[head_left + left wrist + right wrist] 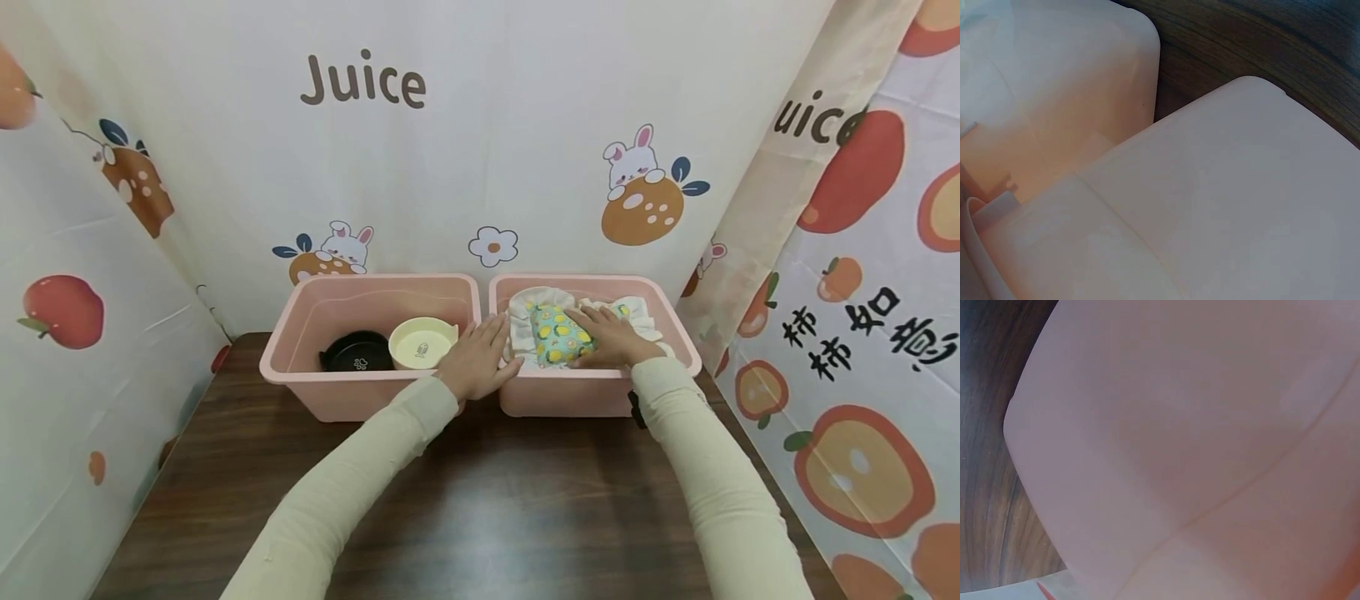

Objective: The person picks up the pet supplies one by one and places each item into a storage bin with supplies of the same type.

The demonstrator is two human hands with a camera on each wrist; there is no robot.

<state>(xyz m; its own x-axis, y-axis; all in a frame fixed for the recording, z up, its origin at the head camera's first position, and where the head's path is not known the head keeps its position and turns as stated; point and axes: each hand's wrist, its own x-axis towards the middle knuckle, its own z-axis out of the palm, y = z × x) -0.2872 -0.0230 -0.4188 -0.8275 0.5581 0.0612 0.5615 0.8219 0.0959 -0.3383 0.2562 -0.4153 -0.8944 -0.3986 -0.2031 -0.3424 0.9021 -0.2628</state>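
Note:
Two pink plastic bins stand side by side on a dark wooden table. My left hand lies with straight fingers over the neighbouring rims, between the left bin and the right bin. Inside the right bin is a folded teal cloth item with a lemon print and white ruffled edging. My right hand rests on it with fingers extended, covering part of it. In the left bin sit a black bowl and a cream bowl with a fish mark. Both wrist views show mostly bin walls.
A printed fabric backdrop hangs behind the bins and along both sides. The dark wooden table spreads in front of them, under my forearms. Something small and black shows beside my right wrist.

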